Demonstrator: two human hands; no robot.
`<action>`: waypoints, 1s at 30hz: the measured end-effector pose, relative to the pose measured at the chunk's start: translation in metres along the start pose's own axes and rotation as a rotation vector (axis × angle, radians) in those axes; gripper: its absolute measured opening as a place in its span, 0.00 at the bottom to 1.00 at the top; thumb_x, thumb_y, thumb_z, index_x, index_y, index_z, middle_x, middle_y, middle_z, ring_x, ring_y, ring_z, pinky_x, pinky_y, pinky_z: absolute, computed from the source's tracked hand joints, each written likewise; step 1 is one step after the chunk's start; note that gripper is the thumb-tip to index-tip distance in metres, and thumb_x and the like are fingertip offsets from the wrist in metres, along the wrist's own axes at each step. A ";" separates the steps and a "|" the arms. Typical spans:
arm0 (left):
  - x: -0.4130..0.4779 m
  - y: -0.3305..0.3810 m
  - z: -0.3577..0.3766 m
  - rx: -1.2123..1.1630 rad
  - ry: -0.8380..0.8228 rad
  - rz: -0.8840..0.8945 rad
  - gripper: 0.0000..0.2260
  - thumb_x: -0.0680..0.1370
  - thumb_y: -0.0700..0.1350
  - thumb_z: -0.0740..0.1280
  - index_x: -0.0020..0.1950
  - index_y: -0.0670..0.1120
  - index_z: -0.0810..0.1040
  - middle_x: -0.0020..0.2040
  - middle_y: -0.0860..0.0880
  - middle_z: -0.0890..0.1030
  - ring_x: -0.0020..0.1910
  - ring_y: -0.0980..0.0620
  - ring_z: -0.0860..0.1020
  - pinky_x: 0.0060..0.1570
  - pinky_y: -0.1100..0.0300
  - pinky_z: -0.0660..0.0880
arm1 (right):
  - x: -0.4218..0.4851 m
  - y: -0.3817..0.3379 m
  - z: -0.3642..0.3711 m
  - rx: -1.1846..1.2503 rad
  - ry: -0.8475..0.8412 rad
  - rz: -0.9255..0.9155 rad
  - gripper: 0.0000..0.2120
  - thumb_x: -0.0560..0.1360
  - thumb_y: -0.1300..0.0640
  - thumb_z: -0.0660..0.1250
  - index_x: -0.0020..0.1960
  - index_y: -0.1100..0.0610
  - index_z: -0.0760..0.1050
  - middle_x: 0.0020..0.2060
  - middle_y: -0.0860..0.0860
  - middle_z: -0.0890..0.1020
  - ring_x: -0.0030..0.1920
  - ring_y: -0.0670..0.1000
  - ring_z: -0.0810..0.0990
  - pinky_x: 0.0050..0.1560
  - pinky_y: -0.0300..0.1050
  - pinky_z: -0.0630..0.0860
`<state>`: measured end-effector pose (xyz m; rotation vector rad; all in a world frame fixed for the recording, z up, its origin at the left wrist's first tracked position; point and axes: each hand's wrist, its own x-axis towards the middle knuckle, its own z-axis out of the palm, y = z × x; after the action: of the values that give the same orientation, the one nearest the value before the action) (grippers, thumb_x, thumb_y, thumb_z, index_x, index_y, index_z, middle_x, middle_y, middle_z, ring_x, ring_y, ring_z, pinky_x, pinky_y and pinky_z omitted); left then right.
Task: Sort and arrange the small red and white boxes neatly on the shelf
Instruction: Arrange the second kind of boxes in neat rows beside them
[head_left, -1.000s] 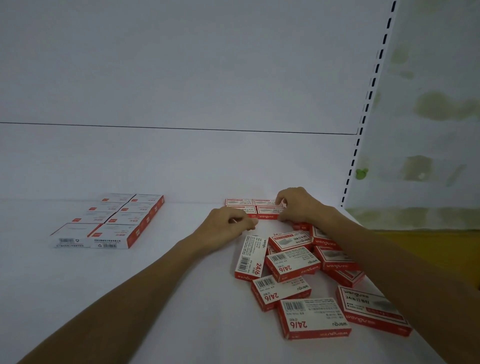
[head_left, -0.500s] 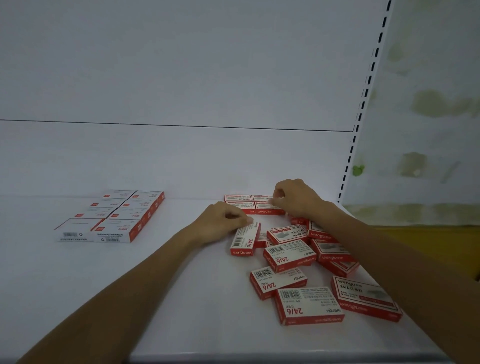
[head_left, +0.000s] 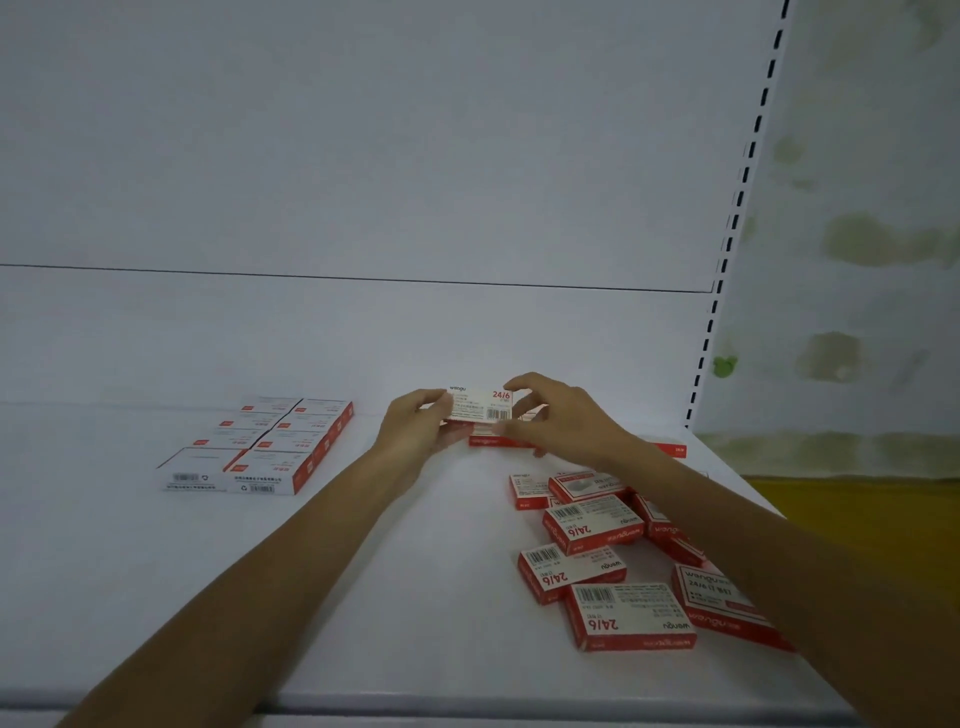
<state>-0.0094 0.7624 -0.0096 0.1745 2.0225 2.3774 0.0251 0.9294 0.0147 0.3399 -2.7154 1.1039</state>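
Box (head_left: 480, 404) is hovering over the row (head_left: 491, 440); left hand (head_left: 415, 431) and right hand (head_left: 561, 421) are pinching its ends. Lowering it level and flush is looking wisest.

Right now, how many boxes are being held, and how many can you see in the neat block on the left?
Held box: 1
Left block boxes: 8
Total: 9
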 end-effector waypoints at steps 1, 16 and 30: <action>-0.003 0.002 0.000 -0.030 -0.029 -0.002 0.09 0.80 0.37 0.58 0.57 0.37 0.74 0.50 0.42 0.80 0.44 0.52 0.81 0.45 0.64 0.80 | 0.000 -0.002 0.001 0.069 -0.008 0.017 0.22 0.73 0.53 0.69 0.64 0.53 0.68 0.48 0.49 0.79 0.37 0.45 0.80 0.35 0.34 0.78; -0.029 0.014 0.003 -0.100 -0.294 0.033 0.08 0.79 0.39 0.60 0.51 0.44 0.79 0.45 0.47 0.82 0.45 0.52 0.80 0.45 0.63 0.79 | -0.009 -0.017 0.024 -0.066 0.195 -0.418 0.17 0.66 0.67 0.71 0.54 0.59 0.76 0.47 0.50 0.79 0.36 0.43 0.76 0.39 0.27 0.71; -0.029 0.001 -0.005 0.369 -0.156 0.296 0.17 0.72 0.42 0.72 0.58 0.53 0.74 0.56 0.50 0.78 0.53 0.52 0.79 0.51 0.63 0.78 | -0.011 0.011 0.009 -0.185 0.288 -0.341 0.23 0.67 0.58 0.75 0.60 0.57 0.74 0.54 0.54 0.77 0.50 0.47 0.76 0.43 0.31 0.75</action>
<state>0.0191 0.7547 -0.0118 0.6848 2.4805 2.0181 0.0316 0.9322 -0.0023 0.5431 -2.3685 0.7386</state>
